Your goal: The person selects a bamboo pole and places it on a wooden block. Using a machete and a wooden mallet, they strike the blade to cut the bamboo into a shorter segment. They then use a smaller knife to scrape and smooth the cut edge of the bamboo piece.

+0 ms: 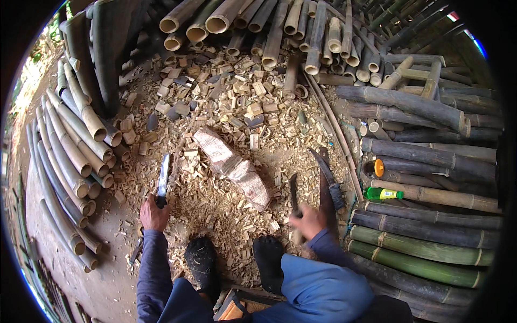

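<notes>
My left hand [154, 213] is closed round the dark handle of a knife [163, 175], its bright blade pointing away from me. On the right, my right hand [309, 221] grips a second tool, a dark-bladed knife [293, 191], also pointing away; that hand is slightly blurred. Between the hands and a little farther off, a hacked wooden block [231, 167] lies slantwise on the chips, touched by neither hand. Just beyond my right hand lie a curved dark blade with a wrapped handle [336, 196] and a long brown flat piece [325, 194], partly hidden by my hand.
Wood chips [226, 107] cover the ground. Bamboo poles are stacked at left [70, 140], at the back [274, 32] and at right [431, 156]. A green bottle [383, 193] and an orange-lidded container [378, 168] rest among the right poles. My dark-covered feet [202, 264] are close by.
</notes>
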A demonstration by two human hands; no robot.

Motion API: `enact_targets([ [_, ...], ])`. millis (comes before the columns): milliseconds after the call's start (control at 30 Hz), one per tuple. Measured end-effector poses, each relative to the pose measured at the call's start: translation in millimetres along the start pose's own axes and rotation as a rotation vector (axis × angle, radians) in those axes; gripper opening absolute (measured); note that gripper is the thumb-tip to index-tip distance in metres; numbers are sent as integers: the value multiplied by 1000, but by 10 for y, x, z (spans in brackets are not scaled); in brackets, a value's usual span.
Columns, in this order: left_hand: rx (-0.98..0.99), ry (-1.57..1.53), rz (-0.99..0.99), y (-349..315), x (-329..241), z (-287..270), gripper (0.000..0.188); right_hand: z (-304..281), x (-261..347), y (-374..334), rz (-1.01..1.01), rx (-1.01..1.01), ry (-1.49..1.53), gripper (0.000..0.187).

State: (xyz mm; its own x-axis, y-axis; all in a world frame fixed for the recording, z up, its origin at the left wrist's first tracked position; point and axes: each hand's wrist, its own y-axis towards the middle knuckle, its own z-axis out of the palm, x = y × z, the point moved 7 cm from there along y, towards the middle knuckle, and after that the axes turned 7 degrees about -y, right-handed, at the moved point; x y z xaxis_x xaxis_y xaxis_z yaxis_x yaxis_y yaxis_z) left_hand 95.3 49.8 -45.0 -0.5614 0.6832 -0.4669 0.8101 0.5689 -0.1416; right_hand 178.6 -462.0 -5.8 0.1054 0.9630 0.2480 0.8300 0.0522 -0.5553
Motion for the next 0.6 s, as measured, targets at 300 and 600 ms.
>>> enact_targets([
  [300,-39,-44,-107,188,-204,-147,41,-1365,-378,1918,140,-224,-481,53],
  [600,391,-993,285,-842,-1814,-67,67,-188,1672,-23,-531,457,1168,97],
])
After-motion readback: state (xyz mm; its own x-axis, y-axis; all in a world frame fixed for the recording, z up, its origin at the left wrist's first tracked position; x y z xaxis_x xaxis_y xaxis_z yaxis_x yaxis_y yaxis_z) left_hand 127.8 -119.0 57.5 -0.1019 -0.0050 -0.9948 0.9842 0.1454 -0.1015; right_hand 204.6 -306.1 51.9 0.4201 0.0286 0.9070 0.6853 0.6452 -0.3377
